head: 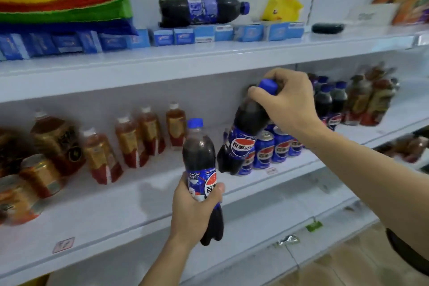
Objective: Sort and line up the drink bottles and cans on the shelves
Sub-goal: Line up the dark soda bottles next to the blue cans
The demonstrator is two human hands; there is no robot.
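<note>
Head view: white metal middle shelf [130, 202] carries blue cola cans [263, 152] behind two dark plastic cola bottles held in front. Left hand [195, 211] wraps the upright bottle [199, 158] at its label; right hand [287, 102] curls round the tilted bottle [241, 139] at neck and cap. Full bottles are likely heavy and slick; grip the waist.

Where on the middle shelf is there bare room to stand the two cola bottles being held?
Free: the shelf front between the tea bottles and blue cans, near the left hand. Crowded: behind the cans and further right, by the standing cola bottles beyond the right hand.
</note>
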